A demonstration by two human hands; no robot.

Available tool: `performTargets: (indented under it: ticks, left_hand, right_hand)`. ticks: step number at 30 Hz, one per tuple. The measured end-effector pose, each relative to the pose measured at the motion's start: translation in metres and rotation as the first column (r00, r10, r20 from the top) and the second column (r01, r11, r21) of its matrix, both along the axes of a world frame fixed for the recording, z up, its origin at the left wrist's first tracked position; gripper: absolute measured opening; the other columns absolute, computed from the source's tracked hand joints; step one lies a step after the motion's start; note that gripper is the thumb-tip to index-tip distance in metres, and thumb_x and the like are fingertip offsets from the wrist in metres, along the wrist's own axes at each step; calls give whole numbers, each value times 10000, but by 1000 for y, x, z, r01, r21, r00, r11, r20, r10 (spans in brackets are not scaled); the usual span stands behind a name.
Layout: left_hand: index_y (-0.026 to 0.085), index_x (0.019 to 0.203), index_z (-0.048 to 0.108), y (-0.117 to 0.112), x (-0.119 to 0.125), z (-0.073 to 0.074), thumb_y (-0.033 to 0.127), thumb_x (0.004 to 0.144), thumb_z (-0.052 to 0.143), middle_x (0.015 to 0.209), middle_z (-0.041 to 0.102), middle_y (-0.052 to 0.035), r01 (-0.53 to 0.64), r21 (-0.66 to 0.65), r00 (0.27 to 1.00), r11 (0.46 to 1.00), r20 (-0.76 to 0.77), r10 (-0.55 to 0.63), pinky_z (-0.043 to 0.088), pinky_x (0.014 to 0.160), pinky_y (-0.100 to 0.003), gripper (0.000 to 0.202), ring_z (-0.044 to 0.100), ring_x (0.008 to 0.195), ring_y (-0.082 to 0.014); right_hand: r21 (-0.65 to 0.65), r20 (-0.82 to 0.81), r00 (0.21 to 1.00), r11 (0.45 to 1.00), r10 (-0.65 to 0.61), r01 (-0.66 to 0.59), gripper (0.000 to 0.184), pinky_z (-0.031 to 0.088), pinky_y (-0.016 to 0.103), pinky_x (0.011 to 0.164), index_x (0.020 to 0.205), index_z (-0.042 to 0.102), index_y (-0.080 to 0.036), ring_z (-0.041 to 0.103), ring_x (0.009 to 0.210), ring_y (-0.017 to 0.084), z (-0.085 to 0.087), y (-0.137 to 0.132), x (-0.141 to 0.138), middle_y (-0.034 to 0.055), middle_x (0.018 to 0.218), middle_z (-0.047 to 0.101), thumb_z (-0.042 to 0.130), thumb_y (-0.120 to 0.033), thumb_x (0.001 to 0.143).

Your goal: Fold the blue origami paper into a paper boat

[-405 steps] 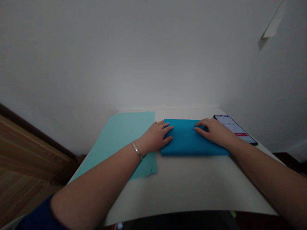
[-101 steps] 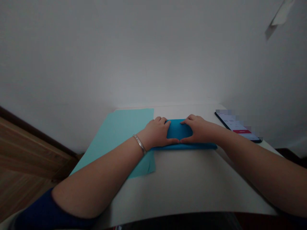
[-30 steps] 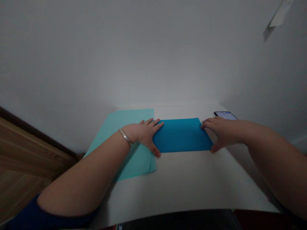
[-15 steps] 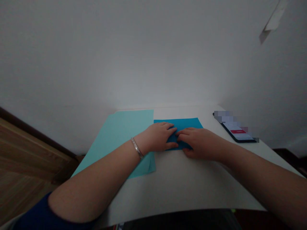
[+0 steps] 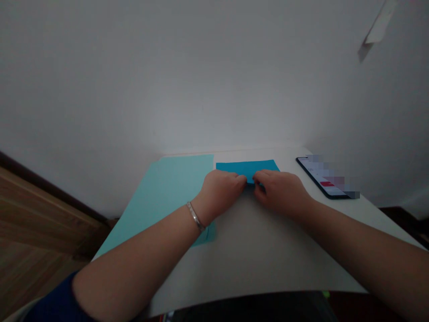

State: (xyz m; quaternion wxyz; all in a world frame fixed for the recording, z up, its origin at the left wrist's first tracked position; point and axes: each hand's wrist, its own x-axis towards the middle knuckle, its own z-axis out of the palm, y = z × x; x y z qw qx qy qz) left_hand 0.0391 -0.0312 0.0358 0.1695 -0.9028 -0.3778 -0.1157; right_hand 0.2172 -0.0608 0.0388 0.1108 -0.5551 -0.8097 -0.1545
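Observation:
A bright blue sheet of paper (image 5: 248, 167) lies near the back of the white table (image 5: 268, 255). At its near edge, my left hand (image 5: 223, 190) has its fingers curled and closed on the paper. Beside it, my right hand (image 5: 281, 190) pinches the same edge between thumb and fingers. Only a small gap separates the two sets of fingertips. Both hands hide the paper's near corners. A pale turquoise sheet (image 5: 167, 188) lies flat on the left, partly under my left forearm, which wears a silver bracelet.
A phone (image 5: 318, 179) with a lit screen rests at the table's right side. The white wall (image 5: 214, 80) rises directly behind the table. Wooden panelling (image 5: 40, 232) stands at the left, and a pale strip (image 5: 381, 24) hangs on the wall at upper right.
My flat, spread fingers have curled in and closed on the near edge of the blue paper. That edge now sits farther from me, and less of the sheet shows.

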Motion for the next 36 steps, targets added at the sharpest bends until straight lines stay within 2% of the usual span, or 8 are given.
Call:
performTargets:
  ticks: [6, 12, 15, 19, 23, 27, 32, 36]
  left_hand:
    - [198, 883, 636, -3, 0, 0, 264, 926, 440, 730, 660, -28, 34, 32, 998, 999, 45, -36, 404, 552, -277, 211, 594, 625, -182]
    - [201, 861, 622, -3, -1, 7, 265, 920, 460, 799, 643, -24, 147, 136, 989, 980, -8, -148, 400, 621, -293, 184, 570, 686, -167]
    - [194, 839, 615, -1, -2, 6, 244, 904, 465, 796, 630, -27, 170, 147, 985, 974, -21, -169, 379, 590, -290, 171, 554, 682, -166]
    - [196, 840, 617, 2, -2, 3, 215, 884, 468, 794, 622, -27, 140, 135, 990, 981, -16, -139, 331, 523, -266, 157, 539, 655, -158]
    - [203, 800, 624, 5, -4, 2, 211, 878, 482, 768, 616, -24, 60, 141, 997, 988, 29, -65, 324, 507, -268, 163, 544, 631, -157]
    - [200, 783, 629, 11, -7, 2, 292, 899, 507, 754, 625, -25, 4, 142, 998, 990, 68, -14, 353, 540, -281, 192, 560, 633, -166]
    - [186, 804, 645, 16, -12, 6, 261, 895, 529, 760, 632, -41, 31, 195, 999, 980, 34, -38, 377, 604, -296, 165, 578, 670, -172]
    - [182, 810, 643, 17, -14, 9, 261, 896, 533, 768, 635, -42, 7, 175, 999, 985, 34, -13, 390, 624, -308, 161, 595, 703, -190]
  right_hand:
    - [38, -161, 986, 999, 39, -34, 203, 299, 301, 576, 914, 604, -213, 602, 761, 193, -2, 0, 0, 34, 881, 678, 413, -265, 870]
    - [53, -182, 979, 995, 89, -81, 149, 275, 292, 570, 803, 555, -212, 569, 726, 181, -3, 0, -2, 24, 802, 645, 423, -268, 843]
    - [40, -172, 981, 996, 85, -79, 128, 251, 287, 555, 764, 531, -215, 548, 706, 169, -4, 0, -2, 17, 781, 629, 429, -260, 827]
    - [-14, -206, 977, 998, 51, -55, 103, 225, 280, 539, 763, 541, -216, 524, 674, 154, -4, 1, 0, 8, 773, 631, 447, -245, 796]
    - [-19, -240, 971, 1000, 4, -9, 85, 205, 274, 530, 755, 549, -217, 497, 652, 148, -5, 4, 5, 8, 758, 628, 467, -238, 765]
    - [-47, -229, 973, 999, -34, 23, 59, 202, 270, 525, 720, 525, -219, 455, 619, 142, -8, 9, 11, 0, 696, 586, 476, -235, 748]
    - [-113, -209, 976, 993, -63, 40, 45, 219, 270, 525, 692, 499, -220, 436, 602, 139, -8, 15, 23, 0, 682, 571, 490, -243, 730]
    - [-161, -187, 977, 984, -102, 72, 43, 232, 271, 519, 693, 506, -223, 452, 597, 141, -6, 18, 30, 9, 697, 591, 485, -242, 726]
